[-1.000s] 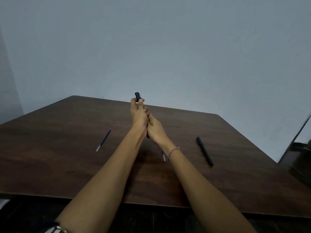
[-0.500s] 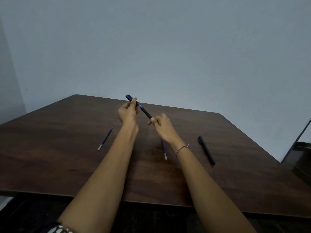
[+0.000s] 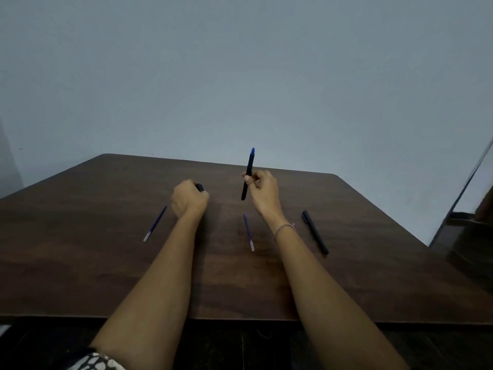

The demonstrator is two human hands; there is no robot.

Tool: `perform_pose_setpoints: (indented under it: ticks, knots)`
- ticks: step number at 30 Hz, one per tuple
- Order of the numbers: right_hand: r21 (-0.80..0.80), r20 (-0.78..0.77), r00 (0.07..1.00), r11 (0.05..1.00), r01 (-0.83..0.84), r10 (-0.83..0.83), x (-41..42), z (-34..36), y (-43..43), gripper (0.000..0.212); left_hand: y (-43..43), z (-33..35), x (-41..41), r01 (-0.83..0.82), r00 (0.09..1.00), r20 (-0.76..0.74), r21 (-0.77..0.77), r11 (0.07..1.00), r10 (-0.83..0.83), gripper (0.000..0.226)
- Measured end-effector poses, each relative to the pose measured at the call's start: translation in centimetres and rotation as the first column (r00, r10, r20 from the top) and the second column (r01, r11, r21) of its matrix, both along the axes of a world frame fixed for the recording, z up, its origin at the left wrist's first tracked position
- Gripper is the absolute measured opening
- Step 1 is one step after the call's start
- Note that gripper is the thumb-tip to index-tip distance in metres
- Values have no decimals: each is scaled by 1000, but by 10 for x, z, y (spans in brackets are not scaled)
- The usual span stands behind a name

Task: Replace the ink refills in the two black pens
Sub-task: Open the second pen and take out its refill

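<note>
My right hand grips an uncapped black pen almost upright above the table, its blue tip pointing up. My left hand is closed around the pen's black cap, of which only the end shows past my fingers. A second black pen, capped, lies on the table to the right of my right wrist. Two blue ink refills lie flat: one refill left of my left hand, the other refill between my forearms.
The dark wooden table has its near edge just below my forearms and its far edge against a plain grey wall. A dark piece of furniture stands past the table's right edge.
My hands have pulled apart: the cap came off the pen and stayed in my left hand, which dropped toward the table. My right hand swung the pen body upright.
</note>
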State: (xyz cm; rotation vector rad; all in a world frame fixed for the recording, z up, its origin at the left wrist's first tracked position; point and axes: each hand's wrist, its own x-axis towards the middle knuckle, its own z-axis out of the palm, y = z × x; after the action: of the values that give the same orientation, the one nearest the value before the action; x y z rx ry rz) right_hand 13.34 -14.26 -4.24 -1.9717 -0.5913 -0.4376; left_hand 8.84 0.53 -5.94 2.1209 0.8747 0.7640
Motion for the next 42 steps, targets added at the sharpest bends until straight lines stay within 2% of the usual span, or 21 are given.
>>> perform_pose_setpoints:
  ticks: [10, 14, 20, 23, 25, 27, 29, 31, 33, 36, 38, 40, 42]
  knots:
    - [304, -164, 987, 951, 52, -2, 23, 0, 11, 24, -1, 2, 3, 61, 971, -232, 40, 997, -50, 29]
    - [282, -147, 989, 959, 23, 19, 30, -14, 10, 23, -4, 0, 1, 95, 940, -339, 117, 989, -50, 19]
    - [237, -121, 990, 970, -49, 79, 29, -13, 9, 24, -1, 1, -3, 91, 928, -371, 114, 989, -42, 27]
    - [209, -126, 987, 975, -69, 97, 29, -15, 12, 27, 6, 6, -8, -49, 979, -193, 73, 996, 63, 48]
    - [240, -124, 984, 966, -93, 126, 29, -15, 15, 26, 13, 14, -8, -158, 987, 36, 55, 986, 156, 46]
    - [267, -117, 980, 956, -125, 161, 27, -14, 19, 22, 20, 25, -3, -167, 962, 226, 43, 985, 153, 37]
    - [306, -135, 966, 937, -169, 219, 26, -12, 22, 14, 21, 31, 7, -49, 932, 359, 7, 999, 43, 29]
    - [377, -178, 939, 901, -212, 295, 25, -10, 23, 8, 15, 30, 16, 193, 879, 464, -132, 972, -112, 28]
    - [428, -186, 914, 867, -255, 361, 24, -10, 22, 6, 4, 27, 21, 470, 795, 555, -306, 828, -246, 30]
    - [371, -182, 898, 874, -314, 400, 23, -12, 21, 8, -7, 28, 24, 720, 656, 652, -390, 575, -380, 31]
    - [347, -193, 878, 867, -356, 438, 21, -13, 23, 9, -10, 32, 23, 802, 577, 698, -385, 456, -425, 31]
    - [338, -205, 861, 859, -385, 466, 20, -13, 22, 9, -10, 32, 21, 825, 551, 708, -379, 420, -442, 30]
    - [328, -215, 848, 854, -404, 484, 19, -13, 19, 7, -11, 29, 19, 828, 542, 710, -361, 428, -449, 29]
